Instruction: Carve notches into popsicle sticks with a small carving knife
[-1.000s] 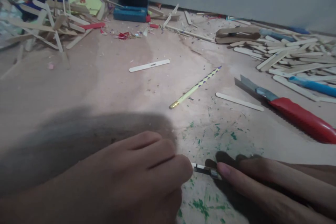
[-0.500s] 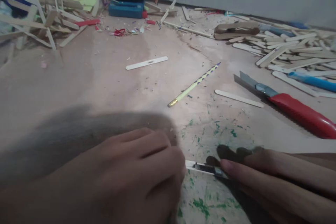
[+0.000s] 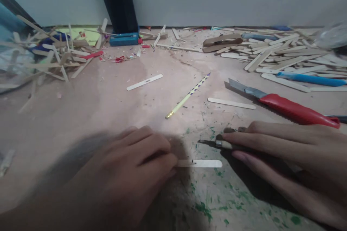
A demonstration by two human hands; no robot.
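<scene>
Under the fingertips of my left hand (image 3: 141, 166), a popsicle stick (image 3: 207, 163) lies flat on the table, its left end hidden by the fingers. A small dark mark or cut shows near the stick's middle. My right hand (image 3: 282, 151) is closed around a slim carving knife (image 3: 221, 143) with a metal collar and a thin dark blade pointing left. The blade is just above and behind the stick, apart from it. A yellow pencil (image 3: 187, 97) with purple dots lies beyond both hands.
A red-handled utility knife (image 3: 295, 108) lies at right, blade out. Single popsicle sticks (image 3: 231, 103) rest near the pencil. Piles of sticks (image 3: 292, 52) spread at back right and back left. A blue-based object (image 3: 124, 39) stands by the wall. Green flecks mark the table (image 3: 176, 195).
My right hand has lifted the carving knife off the popsicle stick, away to the back, uncovering the stick's right end. My left hand still holds the stick. The view has tilted up.
</scene>
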